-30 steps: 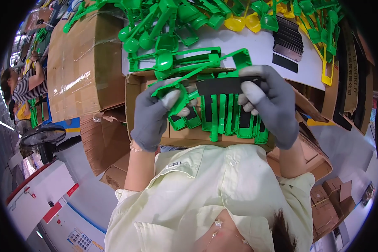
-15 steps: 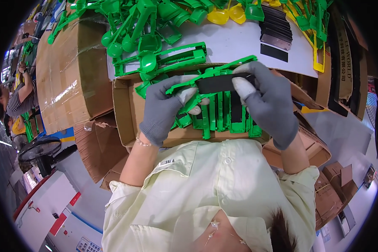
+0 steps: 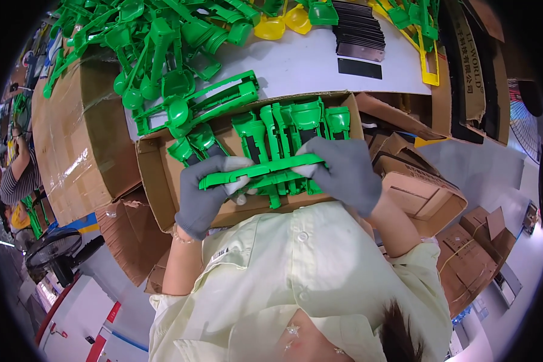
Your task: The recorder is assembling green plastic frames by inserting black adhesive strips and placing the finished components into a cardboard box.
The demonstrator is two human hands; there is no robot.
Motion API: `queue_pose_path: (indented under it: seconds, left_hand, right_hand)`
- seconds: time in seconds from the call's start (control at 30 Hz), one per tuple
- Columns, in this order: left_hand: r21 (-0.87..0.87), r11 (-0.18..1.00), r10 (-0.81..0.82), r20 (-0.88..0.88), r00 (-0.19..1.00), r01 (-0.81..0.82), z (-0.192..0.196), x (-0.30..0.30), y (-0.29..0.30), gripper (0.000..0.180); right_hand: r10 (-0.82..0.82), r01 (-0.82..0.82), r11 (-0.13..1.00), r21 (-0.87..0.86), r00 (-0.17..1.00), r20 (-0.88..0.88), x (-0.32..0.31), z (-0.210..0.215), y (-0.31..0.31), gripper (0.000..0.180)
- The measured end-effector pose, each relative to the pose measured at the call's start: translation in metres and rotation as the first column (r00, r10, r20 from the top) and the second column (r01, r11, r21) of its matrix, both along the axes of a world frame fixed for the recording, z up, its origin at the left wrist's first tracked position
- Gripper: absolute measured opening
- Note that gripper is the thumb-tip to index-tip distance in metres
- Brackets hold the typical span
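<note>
Head view: both hands wear grey gloves and grip one long green plastic frame [image 3: 262,170], held level across the middle of the picture. The left hand [image 3: 206,193] is closed round the frame's left end, fingers curled over the top edge and thumb underneath. The right hand [image 3: 342,174] is closed on its right end in the same way. The frame sits just above an open cardboard box [image 3: 157,181] that holds more green parts [image 3: 283,123] standing side by side. At 12 o'clock from the box lies a white table [image 3: 308,63]; a heap of green moulded pieces [image 3: 157,42] covers its 10 o'clock part, yellow scoops [image 3: 283,21] lie at 12 o'clock, and a stack of black strips [image 3: 359,33] at 1 o'clock. A taped carton [image 3: 72,133] stands at 9 o'clock. Flattened boxes [image 3: 464,241] lie at 4 o'clock
</note>
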State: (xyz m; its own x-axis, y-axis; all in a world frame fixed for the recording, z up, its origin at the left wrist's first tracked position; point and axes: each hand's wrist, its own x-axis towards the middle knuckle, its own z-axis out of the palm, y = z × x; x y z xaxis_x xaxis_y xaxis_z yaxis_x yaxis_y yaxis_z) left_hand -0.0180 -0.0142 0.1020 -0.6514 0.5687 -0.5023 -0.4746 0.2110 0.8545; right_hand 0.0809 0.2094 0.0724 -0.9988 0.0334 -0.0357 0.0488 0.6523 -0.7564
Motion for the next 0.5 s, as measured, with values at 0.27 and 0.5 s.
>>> queue_pose_path:
  seconds: [0.27,0.5]
  left_hand:
    - [-0.246,0.953,-0.169,0.058,0.984,0.178,0.01,-0.047,-0.042,0.021]
    - [-0.661,0.7,-0.338,0.029,0.941,0.272,-0.009,-0.076,-0.055,0.033]
  right_hand:
    - [-0.272,0.292,0.954,-0.066,0.938,0.216,-0.023,0.008,0.045,0.04]
    - [-0.296,0.306,0.846,0.436,0.951,-0.093,-0.038,-0.034,0.147,0.029]
